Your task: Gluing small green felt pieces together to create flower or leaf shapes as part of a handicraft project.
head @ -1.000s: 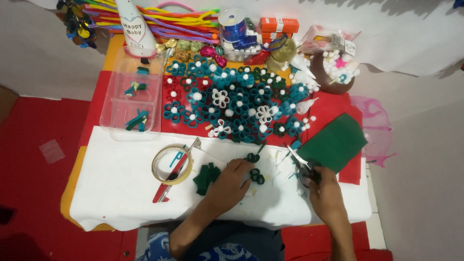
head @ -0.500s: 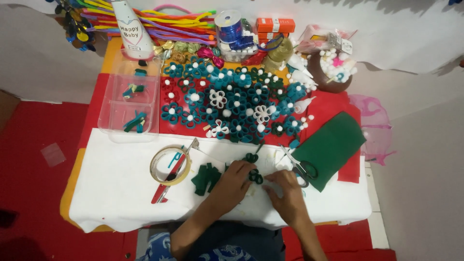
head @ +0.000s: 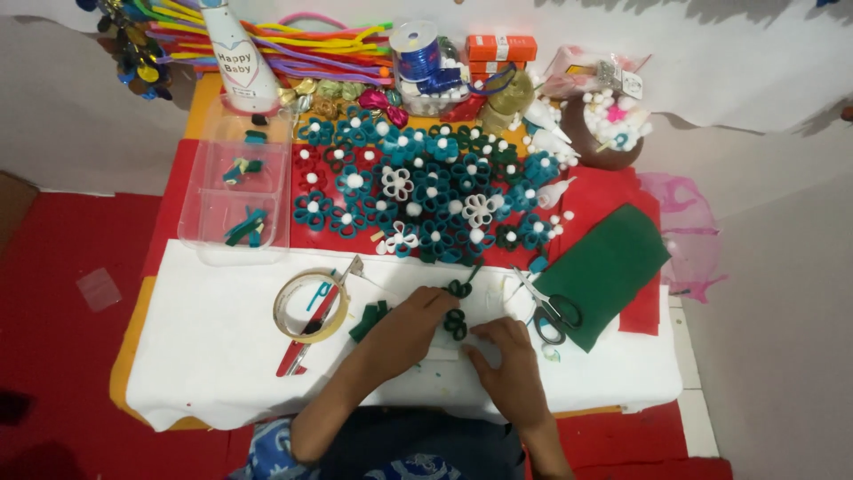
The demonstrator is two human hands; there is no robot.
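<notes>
My left hand (head: 410, 327) rests on the white sheet (head: 213, 356) with its fingertips pinched on a small dark green felt flower (head: 456, 325). My right hand (head: 506, 363) lies flat just right of and below that flower, fingers spread, holding nothing. A second green flower (head: 459, 287) sits slightly farther away. Scissors with dark handles (head: 548, 308) lie to the right of my right hand, at the edge of a dark green felt sheet (head: 613, 262). Folded green felt strips (head: 368, 320) lie left of my left hand.
A tape roll (head: 305, 307) and a red-handled tool (head: 306, 333) lie at left. Several teal and white felt flowers (head: 418, 187) cover the red cloth beyond. A clear plastic tray (head: 233, 191), pipe cleaners (head: 302, 40), a ribbon spool (head: 416, 49) and a brown bowl (head: 604, 133) line the back.
My right hand has left the scissors and moved left to lie beside the green flower. My left hand has stayed at the flower.
</notes>
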